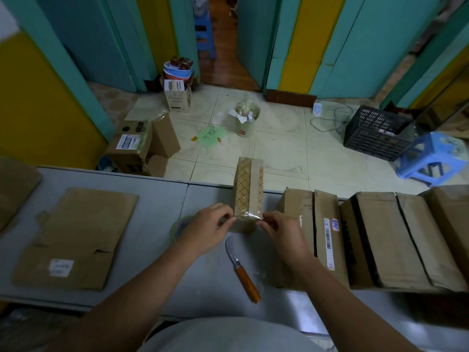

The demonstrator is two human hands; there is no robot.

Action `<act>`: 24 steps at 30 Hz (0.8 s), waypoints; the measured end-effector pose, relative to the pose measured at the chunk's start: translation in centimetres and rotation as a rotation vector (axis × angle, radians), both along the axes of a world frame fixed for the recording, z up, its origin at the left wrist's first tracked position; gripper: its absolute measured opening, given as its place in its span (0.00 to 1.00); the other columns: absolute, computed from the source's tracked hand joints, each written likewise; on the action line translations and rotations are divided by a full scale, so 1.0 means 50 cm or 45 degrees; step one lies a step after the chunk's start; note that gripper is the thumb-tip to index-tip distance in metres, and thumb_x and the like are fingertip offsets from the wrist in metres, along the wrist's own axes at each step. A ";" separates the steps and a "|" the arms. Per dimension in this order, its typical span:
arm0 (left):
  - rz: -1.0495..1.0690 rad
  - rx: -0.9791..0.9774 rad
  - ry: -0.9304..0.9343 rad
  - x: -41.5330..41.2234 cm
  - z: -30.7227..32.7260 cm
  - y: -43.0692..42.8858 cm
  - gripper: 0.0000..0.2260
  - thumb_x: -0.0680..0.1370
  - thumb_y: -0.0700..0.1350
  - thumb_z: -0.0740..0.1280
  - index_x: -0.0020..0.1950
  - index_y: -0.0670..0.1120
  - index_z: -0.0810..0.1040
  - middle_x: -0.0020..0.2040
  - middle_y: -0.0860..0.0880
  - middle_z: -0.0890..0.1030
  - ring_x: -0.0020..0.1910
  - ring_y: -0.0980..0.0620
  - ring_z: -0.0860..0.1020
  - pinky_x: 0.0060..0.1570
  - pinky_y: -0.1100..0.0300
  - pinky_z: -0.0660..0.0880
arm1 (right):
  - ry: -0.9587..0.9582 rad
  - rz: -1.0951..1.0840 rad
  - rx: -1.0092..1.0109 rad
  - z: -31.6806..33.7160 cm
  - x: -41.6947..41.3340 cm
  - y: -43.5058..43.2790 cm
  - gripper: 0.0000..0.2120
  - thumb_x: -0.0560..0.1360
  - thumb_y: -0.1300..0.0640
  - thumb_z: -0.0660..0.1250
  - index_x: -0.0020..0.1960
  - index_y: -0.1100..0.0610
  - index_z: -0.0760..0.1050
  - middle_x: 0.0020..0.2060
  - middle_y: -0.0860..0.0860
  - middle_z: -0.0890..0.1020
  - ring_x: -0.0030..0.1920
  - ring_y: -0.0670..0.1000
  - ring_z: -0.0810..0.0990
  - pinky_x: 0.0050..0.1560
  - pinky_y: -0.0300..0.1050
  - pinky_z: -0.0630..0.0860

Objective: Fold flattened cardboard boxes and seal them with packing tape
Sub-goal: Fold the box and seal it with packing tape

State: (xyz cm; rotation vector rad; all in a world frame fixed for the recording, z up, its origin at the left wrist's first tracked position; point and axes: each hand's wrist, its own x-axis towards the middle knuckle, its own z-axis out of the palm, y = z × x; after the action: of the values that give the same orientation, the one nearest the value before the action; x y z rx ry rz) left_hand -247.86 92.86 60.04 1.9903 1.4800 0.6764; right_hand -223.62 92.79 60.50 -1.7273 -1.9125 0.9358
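A small folded cardboard box (248,189) with a diamond-patterned top lies lengthwise at the middle of the grey table (157,199). A strip of clear packing tape (247,217) stretches across its near end. My left hand (205,228) pinches the tape's left end. My right hand (281,233) pinches the right end. A roll of tape (180,226) lies partly hidden under my left hand. A flattened cardboard box (76,240) with a white label lies on the table to the left.
A curved knife (242,269) with an orange wooden handle lies near the table's front. Several folded taped boxes (380,237) stand at the right. Beyond the table, the floor holds a bin (246,118), cartons (132,146), a black crate (378,133) and a blue stool (434,158).
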 end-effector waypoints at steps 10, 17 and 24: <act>0.172 -0.207 -0.053 0.003 0.005 0.006 0.10 0.78 0.50 0.76 0.51 0.56 0.75 0.48 0.60 0.82 0.48 0.68 0.81 0.41 0.71 0.77 | 0.020 -0.094 -0.021 0.012 -0.029 0.004 0.14 0.78 0.51 0.73 0.62 0.50 0.78 0.52 0.43 0.82 0.49 0.39 0.80 0.43 0.27 0.75; 0.113 -0.183 0.026 0.008 -0.001 0.014 0.08 0.81 0.51 0.72 0.46 0.54 0.74 0.45 0.55 0.83 0.44 0.60 0.83 0.42 0.63 0.80 | 0.081 -0.070 -0.016 0.008 -0.030 0.003 0.10 0.79 0.53 0.72 0.59 0.48 0.77 0.48 0.40 0.80 0.50 0.37 0.80 0.50 0.33 0.78; 0.031 -0.272 0.008 -0.023 -0.005 0.013 0.03 0.82 0.47 0.72 0.52 0.54 0.79 0.50 0.58 0.84 0.49 0.67 0.81 0.43 0.71 0.73 | 0.091 -0.058 -0.059 0.011 -0.025 0.018 0.12 0.77 0.56 0.74 0.60 0.50 0.77 0.51 0.43 0.81 0.49 0.36 0.78 0.51 0.30 0.78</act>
State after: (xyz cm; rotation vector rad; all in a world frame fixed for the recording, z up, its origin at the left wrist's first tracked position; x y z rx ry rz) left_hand -249.03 93.52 59.77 1.8165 1.5150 0.4995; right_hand -224.87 93.68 61.05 -1.7322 -1.8127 1.0182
